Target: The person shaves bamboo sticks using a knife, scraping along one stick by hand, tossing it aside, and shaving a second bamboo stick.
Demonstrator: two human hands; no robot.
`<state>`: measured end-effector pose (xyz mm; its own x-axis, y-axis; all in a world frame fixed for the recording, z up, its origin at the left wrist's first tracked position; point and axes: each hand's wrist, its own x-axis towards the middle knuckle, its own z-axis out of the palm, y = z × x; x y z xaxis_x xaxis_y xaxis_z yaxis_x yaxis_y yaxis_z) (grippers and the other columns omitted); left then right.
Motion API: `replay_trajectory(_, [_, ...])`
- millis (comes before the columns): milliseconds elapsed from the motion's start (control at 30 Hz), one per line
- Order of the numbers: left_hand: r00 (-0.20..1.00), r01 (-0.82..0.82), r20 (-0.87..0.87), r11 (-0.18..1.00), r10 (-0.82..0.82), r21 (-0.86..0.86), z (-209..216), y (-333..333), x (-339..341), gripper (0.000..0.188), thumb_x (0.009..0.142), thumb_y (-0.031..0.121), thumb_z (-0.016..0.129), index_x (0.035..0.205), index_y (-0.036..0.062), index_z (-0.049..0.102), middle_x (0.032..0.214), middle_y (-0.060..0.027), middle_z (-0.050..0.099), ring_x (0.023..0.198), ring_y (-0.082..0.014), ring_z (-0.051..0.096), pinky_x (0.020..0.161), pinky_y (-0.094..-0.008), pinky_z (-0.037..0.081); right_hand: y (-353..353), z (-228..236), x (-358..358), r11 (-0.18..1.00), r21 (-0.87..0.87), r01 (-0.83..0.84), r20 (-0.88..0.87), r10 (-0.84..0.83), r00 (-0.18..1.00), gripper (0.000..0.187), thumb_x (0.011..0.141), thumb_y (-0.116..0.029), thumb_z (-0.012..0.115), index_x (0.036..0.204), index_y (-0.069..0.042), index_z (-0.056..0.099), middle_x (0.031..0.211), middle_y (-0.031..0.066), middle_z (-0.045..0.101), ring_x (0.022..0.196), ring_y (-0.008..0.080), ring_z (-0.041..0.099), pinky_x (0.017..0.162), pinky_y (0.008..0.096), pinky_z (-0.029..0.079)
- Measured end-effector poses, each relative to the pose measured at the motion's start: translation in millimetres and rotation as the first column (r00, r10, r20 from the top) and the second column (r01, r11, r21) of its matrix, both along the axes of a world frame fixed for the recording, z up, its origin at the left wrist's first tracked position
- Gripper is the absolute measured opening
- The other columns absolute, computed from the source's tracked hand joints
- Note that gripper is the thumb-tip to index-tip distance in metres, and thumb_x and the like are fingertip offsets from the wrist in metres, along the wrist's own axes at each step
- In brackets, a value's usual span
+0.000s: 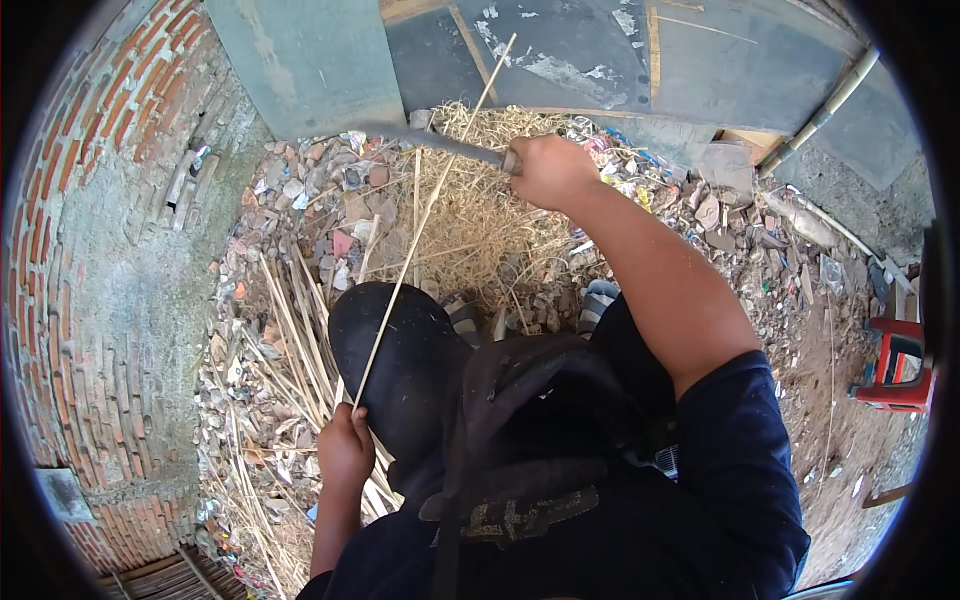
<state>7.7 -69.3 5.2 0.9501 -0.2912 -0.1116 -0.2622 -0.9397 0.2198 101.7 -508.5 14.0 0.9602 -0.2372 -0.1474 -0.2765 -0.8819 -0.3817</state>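
A long, thin bamboo strip (428,208) slants from beside my left thigh up toward the grey panels. My left hand (346,446) is closed round its lower end. Farther out, my right hand (553,172) grips the handle of a long-bladed knife (450,145), whose dark blade points left and crosses the strip. Whether the edge touches the strip I cannot tell. Below the blade lies a heap of pale curled shavings (475,215) on the ground in front of my feet.
More bamboo strips (300,325) lie along my left side, over rubble and litter. A brick wall (110,290) rises at the left, and grey panels (570,60) stand across the far side. At the right are a bamboo pole (822,112) and a red plastic stool (897,365).
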Motion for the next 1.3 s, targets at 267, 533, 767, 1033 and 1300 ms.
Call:
replay_trajectory(267, [0.999,0.053,0.012,0.998,-0.052,-0.032,0.9,-1.1,0.3,0.03,0.103,0.026,0.05,0.085,0.0029,0.052,0.064,-0.0261,0.058,0.063,-0.0504,0.059,0.055,-0.057,0.043,71.7,17.3,-19.2,0.844,-0.162,-0.512,-0.107,0.501,0.859,0.023,0.091,-0.022,0.062,0.112,-0.017,0.067,0.102,0.0075,0.072,0.099,0.0256,0.07,0.085,0.0403,0.058])
replay_trajectory(533, [0.995,0.035,-0.091,0.993,-0.045,-0.109,3.1,-0.1,9.5,0.03,0.103,0.026,0.05,0.084,0.0029,0.051,0.061,-0.025,0.057,0.063,-0.0493,0.059,0.055,-0.056,0.042,39.8,-18.9,-7.7,0.969,0.038,-0.243,0.157,0.234,0.959,0.015,0.081,-0.02,0.065,0.095,-0.014,0.068,0.083,0.0123,0.07,0.079,0.0312,0.071,0.072,0.0463,0.058])
replay_trajectory(767, [0.998,0.059,-0.015,0.997,-0.06,-0.05,-7.8,8.5,2.6,0.036,0.106,0.028,0.044,0.085,-0.0002,0.05,0.061,-0.0244,0.054,0.061,-0.0483,0.057,0.055,-0.0512,0.041,65.6,4.6,-15.0,0.862,-0.145,-0.487,0.04,0.496,0.867,0.015,0.082,-0.021,0.064,0.094,-0.013,0.068,0.084,0.0123,0.071,0.079,0.033,0.071,0.073,0.0468,0.057])
replay_trajectory(1033, [0.992,0.067,-0.095,0.988,-0.08,-0.14,2.5,0.0,10.7,0.036,0.106,0.029,0.044,0.085,-0.0002,0.051,0.061,-0.0243,0.055,0.062,-0.0476,0.058,0.055,-0.0514,0.041,42.6,-7.6,-8.6,0.968,-0.017,-0.25,0.096,0.251,0.963,0.018,0.086,-0.02,0.063,0.102,-0.016,0.069,0.092,0.0095,0.072,0.088,0.0293,0.071,0.08,0.0448,0.057])
replay_trajectory(1300, [0.995,0.084,-0.046,0.988,-0.091,-0.131,1.7,4.1,8.1,0.034,0.105,0.028,0.048,0.084,0.0013,0.051,0.06,-0.0237,0.055,0.061,-0.0482,0.058,0.054,-0.0526,0.041,31.2,-21.6,-0.3,0.98,-0.034,-0.198,0.095,0.2,0.975,0.015,0.085,-0.017,0.061,0.098,-0.015,0.068,0.088,0.0118,0.071,0.08,0.03,0.071,0.073,0.0444,0.058])
